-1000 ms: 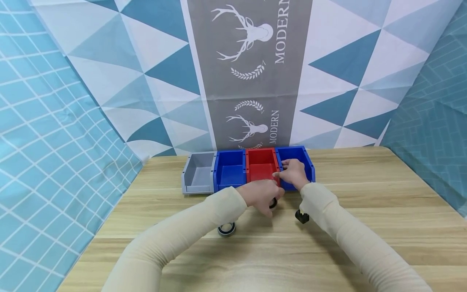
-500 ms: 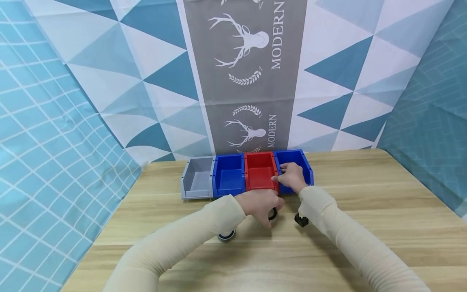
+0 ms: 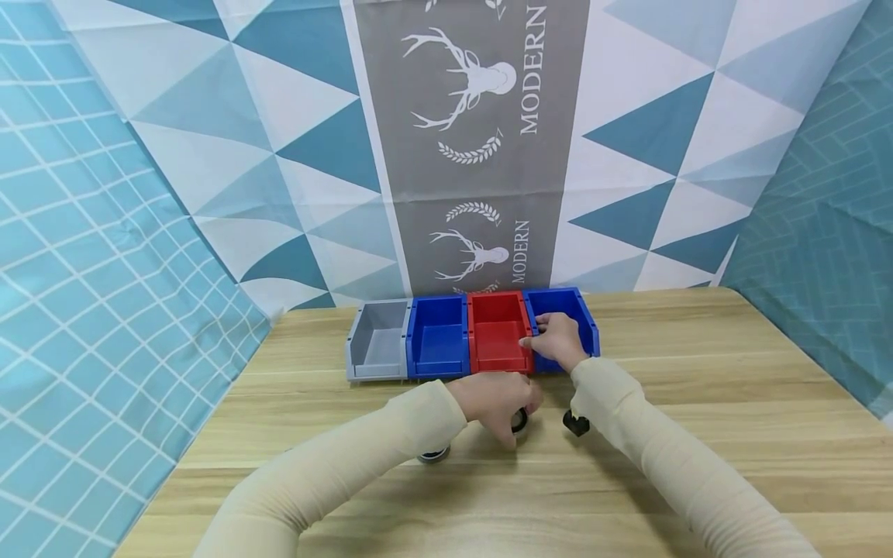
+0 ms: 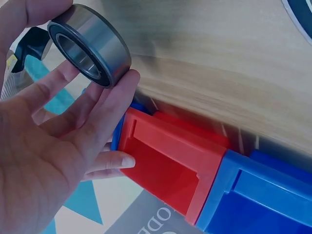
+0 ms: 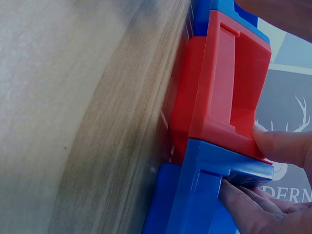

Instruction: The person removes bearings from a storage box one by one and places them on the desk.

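My left hand point(image 3: 498, 399) holds a metal ball bearing point(image 4: 90, 44) with black seals between thumb and fingertips. The bearing is tilted, just in front of the red bin point(image 3: 498, 341). With my right hand point(image 3: 560, 339) I pinch the adjoining side walls of the red bin and the right-hand blue bin point(image 3: 561, 302). In the right wrist view, the thumb point(image 5: 282, 146) lies inside the red bin and the fingers point(image 5: 253, 209) are on the blue side. A second bearing point(image 3: 434, 456) lies on the table, partly hidden by my left sleeve.
A grey bin point(image 3: 380, 341) and another blue bin point(image 3: 439, 345) continue the row to the left, by the patterned back wall. On the wooden table point(image 3: 684, 434), a small black part point(image 3: 576, 423) lies beside my right sleeve.
My left hand has drawn back slightly from the red bin towards me, bearing in its fingers. The right hand keeps its grip on the bin walls. The head view has tilted slightly upward.
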A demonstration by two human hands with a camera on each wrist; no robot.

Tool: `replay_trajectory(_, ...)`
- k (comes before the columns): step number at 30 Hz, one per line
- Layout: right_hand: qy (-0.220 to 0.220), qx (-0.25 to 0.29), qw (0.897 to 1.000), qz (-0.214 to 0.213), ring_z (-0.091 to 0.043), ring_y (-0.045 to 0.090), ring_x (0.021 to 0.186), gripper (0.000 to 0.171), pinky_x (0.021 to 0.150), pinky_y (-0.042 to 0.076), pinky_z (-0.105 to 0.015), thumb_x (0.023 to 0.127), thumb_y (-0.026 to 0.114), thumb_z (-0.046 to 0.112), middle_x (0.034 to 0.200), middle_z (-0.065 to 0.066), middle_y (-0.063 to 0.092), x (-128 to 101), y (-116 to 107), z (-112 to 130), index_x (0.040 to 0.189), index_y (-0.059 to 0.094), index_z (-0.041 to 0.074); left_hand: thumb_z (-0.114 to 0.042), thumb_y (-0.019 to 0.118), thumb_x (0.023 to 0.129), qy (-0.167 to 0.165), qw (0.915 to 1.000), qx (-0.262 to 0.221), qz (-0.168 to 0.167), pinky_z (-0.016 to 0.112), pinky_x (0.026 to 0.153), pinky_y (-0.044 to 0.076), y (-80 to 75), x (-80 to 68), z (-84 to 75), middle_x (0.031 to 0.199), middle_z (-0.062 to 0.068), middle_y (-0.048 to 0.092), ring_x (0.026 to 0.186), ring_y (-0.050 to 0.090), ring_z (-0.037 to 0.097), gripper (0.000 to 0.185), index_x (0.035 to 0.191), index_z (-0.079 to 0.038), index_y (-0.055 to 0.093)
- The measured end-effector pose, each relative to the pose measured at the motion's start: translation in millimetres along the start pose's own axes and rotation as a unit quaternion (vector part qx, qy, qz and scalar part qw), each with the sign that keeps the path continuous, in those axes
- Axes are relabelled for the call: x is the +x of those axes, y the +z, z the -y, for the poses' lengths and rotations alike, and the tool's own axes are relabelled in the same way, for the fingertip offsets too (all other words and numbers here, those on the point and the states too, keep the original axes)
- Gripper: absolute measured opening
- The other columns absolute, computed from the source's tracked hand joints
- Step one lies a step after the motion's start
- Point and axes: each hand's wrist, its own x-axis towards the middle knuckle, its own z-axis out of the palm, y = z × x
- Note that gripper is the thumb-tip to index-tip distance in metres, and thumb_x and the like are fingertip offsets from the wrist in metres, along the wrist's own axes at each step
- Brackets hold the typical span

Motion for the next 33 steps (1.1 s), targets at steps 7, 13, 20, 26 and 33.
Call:
replay_trajectory(7, -0.001, 0.009, 1.000, 0.001, -0.039, 0.054, 0.126, 0.062, 0.100, 0.048, -0.049, 0.084, 0.074, 0.017, 0.134, -0.026, 0.055, -1.4, 1.6, -0.6, 0.135, 0.048, -0.007, -0.037, 0.083, 0.070, 0.001, 1.0000, 0.009, 0.000, 0.015, 0.067, 0.049, 2.6, 0.3, -0.5, 0.093, -0.006, 0.067, 0.077, 0.055, 0.006, 0.045, 0.106, -0.019, 0.063)
replay_trajectory(13, -0.004, 0.007, 1.000, 0.000, -0.039, 0.053, 0.126, 0.062, 0.100, 0.048, -0.049, 0.083, 0.074, 0.018, 0.134, -0.026, 0.055, -2.4, 2.9, -1.5, 0.135, 0.049, -0.007, -0.038, 0.084, 0.071, 0.002, 1.0000, 0.008, 0.002, 0.016, 0.070, 0.050, 3.5, -1.2, -2.6, 0.097, -0.006, 0.068, 0.078, 0.055, 0.005, 0.047, 0.109, -0.019, 0.064)
replay_trajectory(20, -0.008, 0.000, 1.000, -0.003, -0.039, 0.053, 0.126, 0.062, 0.099, 0.050, -0.048, 0.083, 0.074, 0.019, 0.134, -0.025, 0.055, -0.7, 1.5, -2.5, 0.134, 0.050, -0.006, -0.037, 0.084, 0.072, 0.018, 0.9997, 0.013, 0.003, 0.014, 0.064, 0.047, 3.8, -3.7, -5.5, 0.089, -0.007, 0.064, 0.073, 0.054, 0.005, 0.044, 0.105, -0.019, 0.062)
replay_trajectory(26, -0.007, -0.008, 1.000, -0.003, -0.038, 0.053, 0.126, 0.062, 0.100, 0.049, -0.047, 0.083, 0.075, 0.019, 0.134, -0.024, 0.056, 0.4, 0.1, -1.7, 0.135, 0.050, -0.005, -0.035, 0.083, 0.073, 0.018, 0.9998, 0.001, 0.013, 0.014, 0.064, 0.046, 5.3, -4.2, -7.4, 0.085, -0.008, 0.060, 0.076, 0.052, 0.006, 0.038, 0.098, -0.020, 0.060)
replay_trajectory(33, -0.008, -0.008, 1.000, -0.003, -0.039, 0.053, 0.126, 0.062, 0.101, 0.048, -0.048, 0.082, 0.075, 0.019, 0.134, -0.025, 0.055, 0.8, -0.4, -0.5, 0.134, 0.050, -0.006, -0.034, 0.083, 0.073, 0.024, 0.9996, 0.009, 0.012, 0.014, 0.060, 0.042, 7.2, -4.7, -7.7, 0.079, -0.009, 0.057, 0.073, 0.051, 0.006, 0.035, 0.094, -0.020, 0.057)
